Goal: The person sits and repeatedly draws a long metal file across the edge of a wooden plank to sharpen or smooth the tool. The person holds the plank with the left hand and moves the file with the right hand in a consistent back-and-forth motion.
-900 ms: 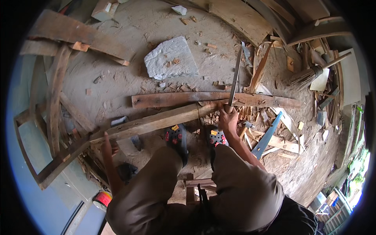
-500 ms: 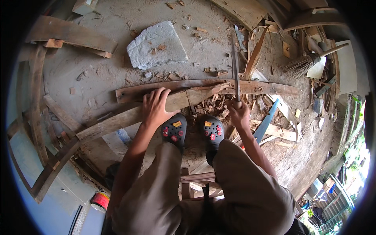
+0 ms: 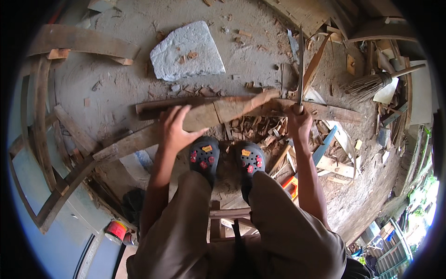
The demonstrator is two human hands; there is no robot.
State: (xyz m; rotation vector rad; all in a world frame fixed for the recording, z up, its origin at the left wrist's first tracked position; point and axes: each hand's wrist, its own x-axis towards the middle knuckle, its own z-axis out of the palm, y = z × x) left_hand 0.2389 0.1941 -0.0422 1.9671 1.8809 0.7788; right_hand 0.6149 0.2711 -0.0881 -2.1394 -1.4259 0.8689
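Note:
My left hand (image 3: 174,130) grips a long weathered wooden plank (image 3: 204,117), fingers over its far edge and thumb on the near side. The plank's right end is split to a rough point. It rests across a second board (image 3: 337,113) on the ground. My right hand (image 3: 300,123) is closed around the short handle of a machete (image 3: 301,69). The long narrow blade points away from me, upright in the picture, apart from the plank's tip. Wood chips (image 3: 260,129) lie beneath the plank, in front of my clogs (image 3: 204,158).
A pale stone slab (image 3: 188,53) lies beyond the plank. Near my right forearm is a handsaw with a blue blade (image 3: 324,148) and orange handle. A stick broom (image 3: 371,87) and scrap wood lie at right. A curved wooden frame (image 3: 69,193) stands left, near a red can (image 3: 116,229).
My right hand has moved right and a little away from me with the machete. The plank has tilted, its split end now lifted and shifted slightly. My left hand stays on it.

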